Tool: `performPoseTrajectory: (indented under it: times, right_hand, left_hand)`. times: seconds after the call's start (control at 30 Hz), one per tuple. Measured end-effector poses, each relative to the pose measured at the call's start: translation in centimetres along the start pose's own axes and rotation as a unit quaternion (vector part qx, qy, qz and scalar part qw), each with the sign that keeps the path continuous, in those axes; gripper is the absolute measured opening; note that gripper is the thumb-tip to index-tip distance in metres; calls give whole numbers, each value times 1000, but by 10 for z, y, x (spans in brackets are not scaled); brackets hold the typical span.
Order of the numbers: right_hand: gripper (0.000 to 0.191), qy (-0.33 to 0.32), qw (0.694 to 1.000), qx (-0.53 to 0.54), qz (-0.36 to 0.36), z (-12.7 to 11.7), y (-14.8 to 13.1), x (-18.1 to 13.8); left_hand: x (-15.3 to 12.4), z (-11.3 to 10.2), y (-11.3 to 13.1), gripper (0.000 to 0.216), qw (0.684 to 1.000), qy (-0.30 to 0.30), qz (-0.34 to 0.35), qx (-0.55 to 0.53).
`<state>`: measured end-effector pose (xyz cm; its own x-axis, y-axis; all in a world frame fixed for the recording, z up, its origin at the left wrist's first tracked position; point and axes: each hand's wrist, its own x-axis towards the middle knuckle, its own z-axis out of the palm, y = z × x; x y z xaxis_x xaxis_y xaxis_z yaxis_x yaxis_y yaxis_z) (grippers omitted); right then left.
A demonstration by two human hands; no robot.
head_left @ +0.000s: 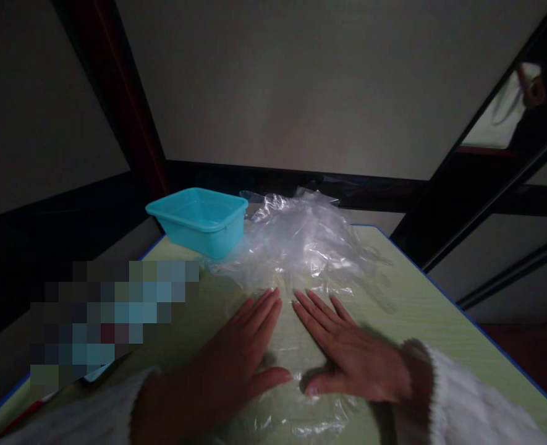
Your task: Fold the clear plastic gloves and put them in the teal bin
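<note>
The thin plastic [313, 232] is colourless and see-through, streaked with white glints. The basin [227, 240] is plain turquoise. The counter [421, 346] is pale yellow-green with faint streaks, its edging [491, 342] bright blue. The sleeves [474, 395] are white. Behind, a plain grey wall panel [292, 86] meets a dark red post [115, 74] and a black band [379, 193].

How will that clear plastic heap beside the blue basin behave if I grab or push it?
The clear plastic heap is probably floppy, since it lies crumpled in loose folds. It looks thin and see-through, so likely light for its bulk. Its glossy highlights suggest it may slide easily over the table.
</note>
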<state>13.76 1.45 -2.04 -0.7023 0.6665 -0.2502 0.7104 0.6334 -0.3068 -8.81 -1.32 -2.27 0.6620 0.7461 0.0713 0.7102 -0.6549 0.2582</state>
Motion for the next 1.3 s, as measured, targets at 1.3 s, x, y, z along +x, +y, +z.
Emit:
performPoseTrajectory:
  times: [1.3]
  right_hand:
    - [86,-15,995,23,-101,-11,0,-5]
  left_hand:
    - [7,10,-2,40,993,110,7,-33]
